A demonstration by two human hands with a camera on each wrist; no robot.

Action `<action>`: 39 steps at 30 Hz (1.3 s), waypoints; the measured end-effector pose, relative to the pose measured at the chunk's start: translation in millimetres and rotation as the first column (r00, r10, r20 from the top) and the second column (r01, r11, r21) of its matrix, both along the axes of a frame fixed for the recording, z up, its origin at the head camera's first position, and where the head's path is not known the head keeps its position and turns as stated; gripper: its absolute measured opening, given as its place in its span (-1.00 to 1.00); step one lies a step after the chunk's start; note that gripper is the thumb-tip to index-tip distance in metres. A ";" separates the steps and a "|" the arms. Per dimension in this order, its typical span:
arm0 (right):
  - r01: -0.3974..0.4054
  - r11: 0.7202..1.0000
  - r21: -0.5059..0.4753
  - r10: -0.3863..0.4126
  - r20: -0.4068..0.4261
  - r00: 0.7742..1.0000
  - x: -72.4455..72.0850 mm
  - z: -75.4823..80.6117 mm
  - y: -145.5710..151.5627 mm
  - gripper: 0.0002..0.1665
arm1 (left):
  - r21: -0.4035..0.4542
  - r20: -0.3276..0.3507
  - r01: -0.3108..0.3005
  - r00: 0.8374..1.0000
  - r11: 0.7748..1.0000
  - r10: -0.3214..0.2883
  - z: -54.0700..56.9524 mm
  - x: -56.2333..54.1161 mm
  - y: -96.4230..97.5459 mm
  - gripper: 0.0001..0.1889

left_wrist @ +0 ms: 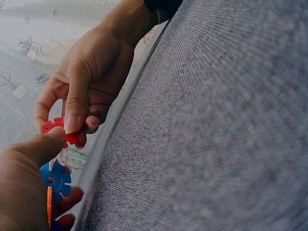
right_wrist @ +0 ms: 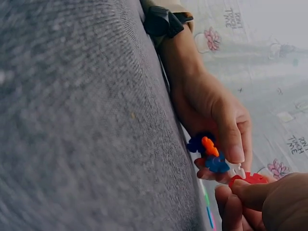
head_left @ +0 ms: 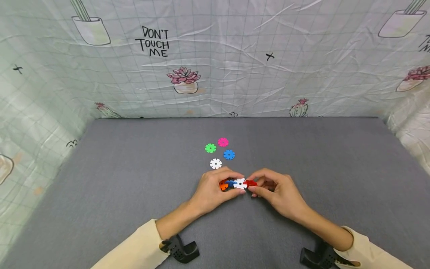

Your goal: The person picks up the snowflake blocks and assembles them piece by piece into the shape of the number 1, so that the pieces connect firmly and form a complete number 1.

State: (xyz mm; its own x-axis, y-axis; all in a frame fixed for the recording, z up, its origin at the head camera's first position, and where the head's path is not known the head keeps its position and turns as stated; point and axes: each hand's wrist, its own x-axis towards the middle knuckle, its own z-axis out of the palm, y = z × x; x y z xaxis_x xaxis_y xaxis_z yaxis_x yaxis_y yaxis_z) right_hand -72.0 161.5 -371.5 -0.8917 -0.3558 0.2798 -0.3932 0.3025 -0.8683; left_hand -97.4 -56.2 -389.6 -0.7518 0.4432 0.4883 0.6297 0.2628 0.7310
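My left hand pinches a white notched disc between thumb and fingertips. That disc belongs to a short chain of interlocking discs, with a blue disc and an orange disc under the left palm. A darker blue disc shows at the chain's end in the right wrist view. At the other end, my right hand holds a red disc between thumb and index finger. The red disc meets the white one edge to edge; fingers partly cover the joint.
Beyond the left hand, loose discs lie flat on the grey table: white, blue, green and pink. A printed cloth hangs behind the table's far edge.
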 end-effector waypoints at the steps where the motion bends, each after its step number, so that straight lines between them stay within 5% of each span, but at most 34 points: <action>1: 0.000 1.000 0.003 0.000 0.002 1.000 -0.2 0.7 0.4 -0.67 | -0.008 -0.005 -0.006 1.000 1.000 0.006 0.2 0.0 -0.1 -0.69; 8: -0.044 0.997 0.067 0.043 0.021 0.999 -3.6 7.7 6.2 -0.66 | -0.061 -0.045 -0.060 0.997 0.996 0.058 0.0 0.7 -0.3 -0.70; 19: 0.064 0.990 0.129 -0.061 -0.031 0.998 -9.5 10.9 15.1 -0.81 | -0.117 -0.088 -0.131 0.989 0.984 0.122 1.5 2.2 0.3 -0.68; 30: 0.062 0.988 0.140 -0.051 -0.083 0.995 -7.2 5.0 11.5 -0.79 | -0.130 -0.285 -0.177 0.949 0.976 0.134 0.8 3.1 -0.3 -0.60; 39: 0.056 0.986 0.156 -0.039 -0.115 0.993 -5.7 0.1 9.7 -0.78 | -0.140 -0.331 -0.184 0.935 0.973 0.129 3.9 8.6 3.1 -0.71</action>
State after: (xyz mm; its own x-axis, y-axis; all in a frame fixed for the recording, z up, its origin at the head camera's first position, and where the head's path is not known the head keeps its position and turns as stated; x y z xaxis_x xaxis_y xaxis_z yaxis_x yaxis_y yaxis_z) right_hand -77.8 171.3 -371.4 -0.8753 -0.3614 0.3212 -0.4661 0.4534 -0.7597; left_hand -88.8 -53.0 -385.7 -0.6356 0.4279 0.6426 0.7627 0.4770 0.4368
